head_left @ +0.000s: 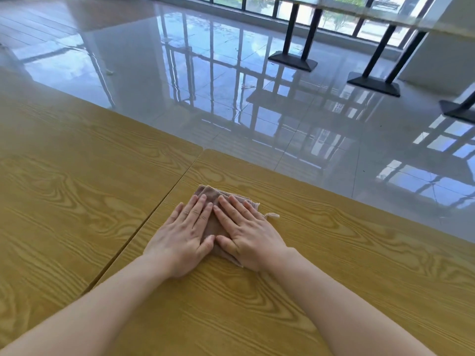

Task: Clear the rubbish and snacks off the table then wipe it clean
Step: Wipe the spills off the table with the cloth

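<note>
Both hands, left hand (183, 240) and right hand (248, 236), lie flat with fingers straight, side by side, pressing a folded brown cloth (214, 197) onto the wood-grain table (359, 265).

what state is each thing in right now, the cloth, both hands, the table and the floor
cloth: folded, lying flat on the table, pressed under both hands
left hand: palm down, fingers straight, pressing on the cloth
right hand: palm down, fingers straight, pressing on the cloth
table: butted against a second tabletop on its left, thin seam between
floor: glossy, reflecting the windows
</note>
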